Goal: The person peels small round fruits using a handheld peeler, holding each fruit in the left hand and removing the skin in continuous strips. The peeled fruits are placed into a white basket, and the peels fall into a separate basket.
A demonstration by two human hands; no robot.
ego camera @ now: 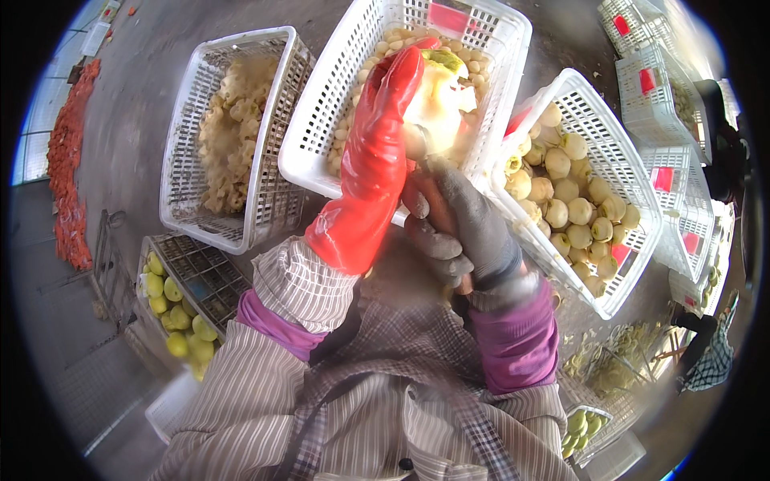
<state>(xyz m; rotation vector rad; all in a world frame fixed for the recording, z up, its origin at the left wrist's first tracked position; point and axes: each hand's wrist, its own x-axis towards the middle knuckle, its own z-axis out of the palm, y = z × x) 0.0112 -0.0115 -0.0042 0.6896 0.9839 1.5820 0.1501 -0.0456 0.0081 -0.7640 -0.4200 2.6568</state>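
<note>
My left hand (385,138), in a red rubber glove, holds a large pale peeled vegetable (438,105) with a green patch at its top; glare hides its detail. My right hand (454,219), in a grey-black coated glove, is closed around a brownish handle (439,198). The tool's far end meets the lower side of the vegetable; its kind cannot be told. Both hands are over the near part of a white plastic crate (310,123) holding many small round pale pieces (394,41).
A white crate (174,150) of pale frilly pieces stands left, with green-yellow produce (180,315) below it. At right, another crate (652,240) holds round pale root vegetables (579,211); more crates (659,90) lie beyond. A person (710,355) is at the far right edge.
</note>
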